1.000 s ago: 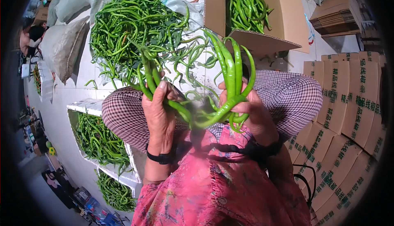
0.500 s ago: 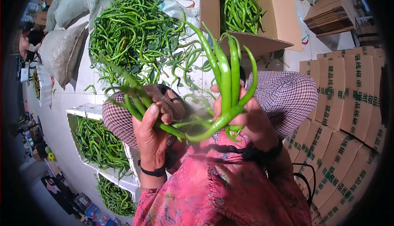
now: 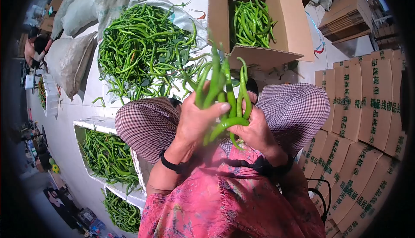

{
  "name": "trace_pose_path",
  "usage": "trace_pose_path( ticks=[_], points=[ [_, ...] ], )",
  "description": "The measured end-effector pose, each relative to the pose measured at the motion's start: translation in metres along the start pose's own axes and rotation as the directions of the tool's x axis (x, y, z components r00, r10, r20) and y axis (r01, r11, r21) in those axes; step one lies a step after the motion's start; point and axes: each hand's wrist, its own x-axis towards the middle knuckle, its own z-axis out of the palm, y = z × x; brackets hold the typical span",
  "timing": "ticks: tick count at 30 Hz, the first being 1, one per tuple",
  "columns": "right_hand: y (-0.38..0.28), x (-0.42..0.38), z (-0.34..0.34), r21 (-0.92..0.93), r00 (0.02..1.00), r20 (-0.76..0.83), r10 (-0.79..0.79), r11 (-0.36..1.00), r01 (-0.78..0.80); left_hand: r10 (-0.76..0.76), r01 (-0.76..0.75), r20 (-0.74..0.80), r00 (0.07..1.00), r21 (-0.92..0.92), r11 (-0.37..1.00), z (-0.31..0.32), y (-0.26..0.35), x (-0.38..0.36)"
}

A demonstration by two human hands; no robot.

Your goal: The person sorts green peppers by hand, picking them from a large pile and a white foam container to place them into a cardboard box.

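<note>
Long green chili peppers (image 3: 231, 92) stand in a bunch between my two hands, in front of my chest. My left hand (image 3: 195, 115) is closed around several of them, its thumb laid across, and their upper ends are smeared by motion. My right hand (image 3: 255, 128) grips more peppers from the other side, one of them bent crosswise over its thumb. The hands are close together, with peppers touching between them. Beyond them lies a large heap of green chili peppers (image 3: 138, 48) on a white plastic sack. An open cardboard box (image 3: 287, 20) at the top holds more peppers.
White foam boxes (image 3: 93, 121) of peppers stand at my left. Full woven sacks (image 3: 71, 61) lie at the upper left, near another person (image 3: 33, 50). Printed cartons (image 3: 350, 104) are stacked at my right, with flattened cardboard (image 3: 346, 13) behind.
My left hand has moved right and up with its peppers, coming up against the bunch in my right hand. My right hand has shifted slightly down.
</note>
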Motion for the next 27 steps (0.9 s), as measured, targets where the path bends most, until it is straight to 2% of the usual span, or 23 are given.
trace_pose_path(
  ticks=[1,2,3,4,5,6,8,10,11,13,14,15,16,18,19,23,25,27],
  points=[
    [-0.01,0.001,0.003,0.191,0.996,-0.085,0.029,0.981,-0.013,-0.046,0.051,0.043,0.998,-0.137,0.989,0.0,0.004,0.0],
    [-0.004,-0.001,-0.009,0.169,0.984,-0.089,0.153,0.976,-0.136,-0.011,0.013,0.011,1.0,-0.196,0.98,-0.002,0.0,0.004],
    [-0.008,0.002,-0.013,0.333,0.972,-0.102,0.213,0.928,-0.168,0.005,-0.004,0.007,1.0,-0.233,0.972,-0.003,-0.003,0.008],
    [-0.016,0.005,-0.016,0.488,0.956,-0.103,0.273,0.852,-0.191,0.024,-0.023,0.0,1.0,-0.268,0.963,-0.005,-0.003,0.012],
    [-0.021,0.006,-0.021,0.522,0.958,-0.131,0.255,0.839,-0.151,0.053,-0.047,0.016,0.998,-0.286,0.957,-0.008,-0.004,0.017],
    [-0.018,0.007,-0.026,0.514,0.956,-0.215,0.199,0.856,-0.063,0.069,-0.058,0.022,0.997,-0.34,0.939,-0.008,-0.001,0.019],
    [-0.018,-0.003,-0.065,0.54,0.992,-0.039,0.119,0.838,-0.08,0.094,-0.072,0.02,0.995,-0.486,0.871,-0.016,0.0,0.027],
    [-0.045,-0.011,-0.074,0.66,0.994,-0.075,0.075,0.751,-0.007,0.112,-0.096,-0.006,0.994,-0.56,0.823,-0.02,0.006,0.032],
    [-0.047,-0.015,-0.082,0.644,0.985,-0.122,0.121,0.765,-0.014,0.136,-0.084,0.037,0.99,-0.621,0.779,-0.019,0.01,0.033],
    [-0.056,-0.018,-0.084,0.649,0.984,-0.141,0.107,0.76,0.01,0.2,-0.061,0.115,0.973,-0.706,0.705,-0.018,0.014,0.038],
    [-0.063,-0.019,-0.086,0.649,0.982,-0.165,0.093,0.76,0.037,0.218,-0.066,0.127,0.968,-0.707,0.704,-0.015,0.019,0.039],
    [-0.07,-0.02,-0.088,0.541,0.972,-0.186,0.144,0.841,-0.021,0.249,-0.069,0.151,0.957,-0.713,0.697,-0.012,0.023,0.042],
    [-0.07,-0.02,-0.09,0.543,0.971,-0.19,0.143,0.84,-0.017,0.282,-0.074,0.174,0.943,-0.72,0.69,-0.009,0.027,0.045],
    [-0.07,-0.016,-0.092,0.758,0.98,-0.112,0.167,0.651,-0.025,0.277,-0.078,0.165,0.947,-0.717,0.693,0.001,0.037,0.05],
    [-0.065,-0.012,-0.097,0.813,0.989,-0.064,0.13,0.581,-0.023,0.27,-0.069,0.169,0.948,-0.72,0.69,0.003,0.04,0.052],
    [-0.062,-0.01,-0.11,0.826,0.989,-0.081,0.123,0.564,-0.002,0.282,-0.044,0.194,0.94,-0.749,0.661,0.004,0.052,0.064],
    [-0.065,-0.011,-0.115,0.864,0.996,-0.067,0.063,0.502,0.026,0.317,-0.094,0.18,0.931,-0.721,0.686,0.005,0.063,0.07],
    [-0.069,-0.009,-0.122,0.871,0.993,-0.083,0.079,0.49,0.034,0.353,-0.107,0.192,0.916,-0.731,0.674,0.009,0.074,0.076]
  ],
)
